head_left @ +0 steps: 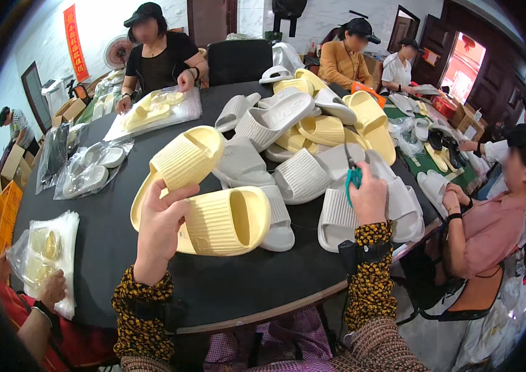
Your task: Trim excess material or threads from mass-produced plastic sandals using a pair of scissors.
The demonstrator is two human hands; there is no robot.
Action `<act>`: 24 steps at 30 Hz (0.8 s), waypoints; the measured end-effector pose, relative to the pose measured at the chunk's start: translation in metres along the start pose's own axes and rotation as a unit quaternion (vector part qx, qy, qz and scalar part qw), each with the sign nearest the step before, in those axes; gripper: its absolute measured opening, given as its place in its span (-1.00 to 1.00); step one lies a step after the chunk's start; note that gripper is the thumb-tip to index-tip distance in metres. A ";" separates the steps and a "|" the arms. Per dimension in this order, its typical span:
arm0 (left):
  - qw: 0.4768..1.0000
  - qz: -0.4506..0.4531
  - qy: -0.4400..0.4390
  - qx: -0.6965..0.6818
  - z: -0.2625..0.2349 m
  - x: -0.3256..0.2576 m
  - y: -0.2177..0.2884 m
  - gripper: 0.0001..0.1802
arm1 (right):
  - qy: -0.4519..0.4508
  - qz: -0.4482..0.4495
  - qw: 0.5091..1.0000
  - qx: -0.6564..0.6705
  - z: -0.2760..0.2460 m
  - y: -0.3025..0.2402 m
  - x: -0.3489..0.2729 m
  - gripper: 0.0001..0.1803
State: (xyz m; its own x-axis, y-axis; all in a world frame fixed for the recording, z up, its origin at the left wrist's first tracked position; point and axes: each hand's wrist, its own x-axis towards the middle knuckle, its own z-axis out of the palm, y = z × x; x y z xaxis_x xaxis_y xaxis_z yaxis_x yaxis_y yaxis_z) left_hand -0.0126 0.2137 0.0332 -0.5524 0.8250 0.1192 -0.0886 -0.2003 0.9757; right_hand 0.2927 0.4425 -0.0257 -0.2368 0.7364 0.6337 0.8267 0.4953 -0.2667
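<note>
My left hand [159, 232] is closed on a pair of pale yellow slide slippers [226, 220], lifted over the dark table. One slipper tilts up behind my fingers; the other points right in front. To the right, my right hand [369, 197] grips small scissors with teal handles [354, 178], their blades pointing up and away from me. Beyond both hands rises a heap of loose slippers, grey [303, 177] and yellow [371, 121]. The scissors are over the grey ones at the heap's near right side. Whether the blades touch a slipper I cannot tell.
Across the dark round table [108, 273], a person handles yellow slippers in a clear bag [151, 111]. Bagged grey slippers [92, 167] lie at the left. Near left, another person's hand [52, 286] rests by clear bags [67, 248]. A person in pink sits at right.
</note>
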 end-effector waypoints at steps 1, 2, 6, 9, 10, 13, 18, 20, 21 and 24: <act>1.000 0.001 0.004 -0.001 0.001 -0.001 -0.001 -0.48 | 0.018 0.016 1.000 0.008 -0.002 -0.001 0.002 -0.60; 1.000 -0.009 -0.015 -0.020 0.003 0.000 -0.006 -0.48 | 0.017 0.013 1.000 0.009 -0.005 -0.003 0.003 -0.60; 0.995 -0.046 -0.077 -0.044 0.014 0.002 -0.021 -0.51 | 0.045 0.043 0.922 0.382 -0.021 -0.038 0.006 -0.53; 0.994 -0.064 -0.092 -0.009 0.010 0.004 -0.040 -0.50 | -0.090 0.024 0.813 0.575 -0.030 -0.077 0.004 -0.54; 0.990 -0.086 -0.106 0.017 0.013 0.002 -0.039 -0.50 | -0.124 0.008 0.810 0.573 -0.036 -0.086 0.005 -0.51; 0.984 -0.117 -0.123 0.045 0.027 -0.003 -0.039 -0.63 | -0.117 -0.032 0.872 0.474 -0.019 -0.104 0.000 -0.52; 0.977 -0.140 -0.162 0.018 0.018 -0.001 -0.050 -0.75 | -0.109 -0.014 0.917 0.382 0.018 -0.109 -0.007 -0.53; 0.976 -0.149 -0.158 0.012 0.010 -0.005 -0.057 -0.76 | -0.125 -0.026 0.916 0.381 0.025 -0.108 -0.009 -0.53; 0.976 -0.136 -0.171 -0.001 0.006 -0.005 -0.058 -0.76 | -0.113 -0.019 0.913 0.391 0.028 -0.107 -0.011 -0.53; 0.970 -0.148 -0.191 -0.027 0.003 -0.005 -0.065 -0.75 | -0.112 -0.012 0.918 0.381 0.037 -0.101 -0.017 -0.53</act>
State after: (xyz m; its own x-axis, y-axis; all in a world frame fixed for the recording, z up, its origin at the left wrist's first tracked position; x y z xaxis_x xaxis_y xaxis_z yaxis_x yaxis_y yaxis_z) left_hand -0.0022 0.2243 -0.0306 -0.1498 0.9842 -0.0944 -0.2445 0.0557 0.9680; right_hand 0.1939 0.3969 -0.0367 -0.4195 0.7546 0.5045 0.2424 0.6287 -0.7389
